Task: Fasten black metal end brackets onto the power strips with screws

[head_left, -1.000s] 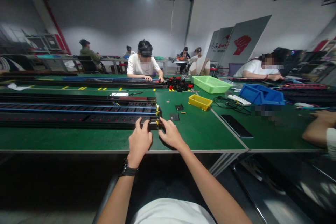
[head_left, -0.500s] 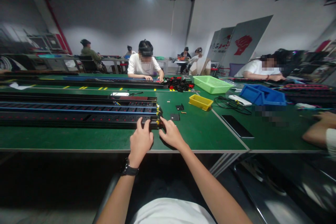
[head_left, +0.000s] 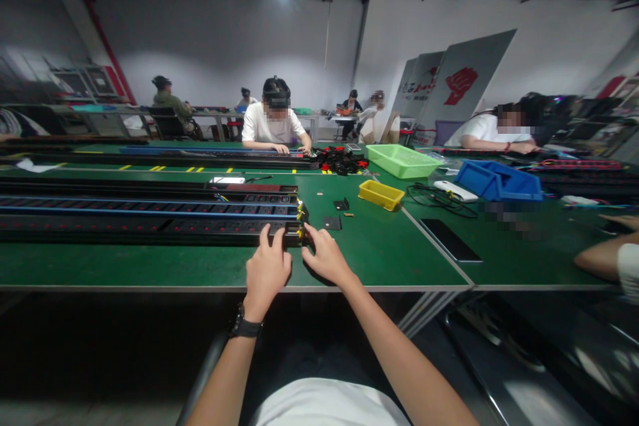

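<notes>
A long black power strip [head_left: 200,228] with a row of sockets and small red marks lies nearest me on the green table. My left hand [head_left: 268,267] grips its right end from the near side, index and middle fingers over the top. At the tip of that end, my right hand [head_left: 325,256] has its fingers bent around a small dark end piece, mostly hidden by the fingers. Yellow wires [head_left: 300,212] show at the strips' ends. Right of my fingers lie a flat black plate [head_left: 332,222] and a small black bracket [head_left: 342,204].
More strips with blue edges [head_left: 150,206] run parallel behind. A yellow bin [head_left: 381,195], a green basket [head_left: 402,161], blue bins [head_left: 499,180], a coiled black cable [head_left: 439,202] and a dark tablet [head_left: 450,240] stand to the right. Co-workers sit opposite; another person's arm [head_left: 606,256] rests at far right.
Both hands stay in almost the same place on the strip's end. The view shifts very slightly. At far right, the other person's hand has moved a little and a dark object shows by it.
</notes>
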The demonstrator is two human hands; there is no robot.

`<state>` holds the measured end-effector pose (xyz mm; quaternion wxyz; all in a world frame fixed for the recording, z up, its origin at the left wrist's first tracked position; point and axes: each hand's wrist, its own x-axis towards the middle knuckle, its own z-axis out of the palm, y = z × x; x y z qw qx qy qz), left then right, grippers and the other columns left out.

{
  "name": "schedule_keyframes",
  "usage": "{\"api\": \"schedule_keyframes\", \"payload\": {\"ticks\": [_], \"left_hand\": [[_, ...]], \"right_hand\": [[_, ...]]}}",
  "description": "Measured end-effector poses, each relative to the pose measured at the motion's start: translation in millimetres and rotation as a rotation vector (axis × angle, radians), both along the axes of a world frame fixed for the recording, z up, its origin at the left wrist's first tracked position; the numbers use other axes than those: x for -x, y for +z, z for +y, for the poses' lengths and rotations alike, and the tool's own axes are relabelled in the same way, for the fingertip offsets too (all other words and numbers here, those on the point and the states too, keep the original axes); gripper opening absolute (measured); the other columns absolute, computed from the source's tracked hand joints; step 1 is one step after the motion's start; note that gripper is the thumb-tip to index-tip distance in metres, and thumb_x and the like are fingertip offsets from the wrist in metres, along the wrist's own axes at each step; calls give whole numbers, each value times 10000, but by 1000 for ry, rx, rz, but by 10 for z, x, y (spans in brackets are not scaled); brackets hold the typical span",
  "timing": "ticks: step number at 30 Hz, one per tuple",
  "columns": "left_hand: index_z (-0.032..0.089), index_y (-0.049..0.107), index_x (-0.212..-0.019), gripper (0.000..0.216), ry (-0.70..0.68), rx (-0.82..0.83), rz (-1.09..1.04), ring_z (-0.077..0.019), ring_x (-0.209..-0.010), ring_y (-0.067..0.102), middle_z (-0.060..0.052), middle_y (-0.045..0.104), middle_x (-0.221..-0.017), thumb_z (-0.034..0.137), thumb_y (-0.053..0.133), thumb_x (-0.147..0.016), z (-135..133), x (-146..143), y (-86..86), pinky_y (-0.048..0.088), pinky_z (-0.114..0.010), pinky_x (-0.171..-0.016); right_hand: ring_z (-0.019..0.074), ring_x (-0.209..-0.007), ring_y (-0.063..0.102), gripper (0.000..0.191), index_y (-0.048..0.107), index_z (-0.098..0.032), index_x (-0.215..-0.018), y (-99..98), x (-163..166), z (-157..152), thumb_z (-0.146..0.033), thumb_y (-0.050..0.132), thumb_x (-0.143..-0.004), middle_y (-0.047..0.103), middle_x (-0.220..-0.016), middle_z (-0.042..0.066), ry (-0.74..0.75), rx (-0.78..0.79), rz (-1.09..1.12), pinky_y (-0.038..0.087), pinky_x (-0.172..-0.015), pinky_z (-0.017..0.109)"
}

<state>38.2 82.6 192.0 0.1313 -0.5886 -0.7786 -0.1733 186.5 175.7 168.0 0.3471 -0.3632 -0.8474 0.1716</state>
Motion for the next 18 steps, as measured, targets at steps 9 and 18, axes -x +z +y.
{"api": "schedule_keyframes", "payload": {"ticks": [9, 18], "left_hand": [[264, 453, -1487, 543, -5, -9, -16, -279, -964, 705, -123, 323, -1610, 276, 515, -949, -6, -4, 4, 604, -400, -717], [266, 462, -1485, 541, -6, -11, -14, -278, -954, 707, -111, 328, -1611, 277, 514, -947, -6, 0, 4, 605, -397, -716]], "right_hand": [[259, -1077, 613, 659, 462, -88, -1514, -3, 5, -1, -214, 548, -874, 670, -1159, 165, -17, 16, -12, 496, -1008, 393], [259, -1071, 620, 634, 469, -127, -1510, 0, 6, 2, -208, 550, -887, 676, -1143, 153, -31, 34, -15, 502, -987, 396]]}}
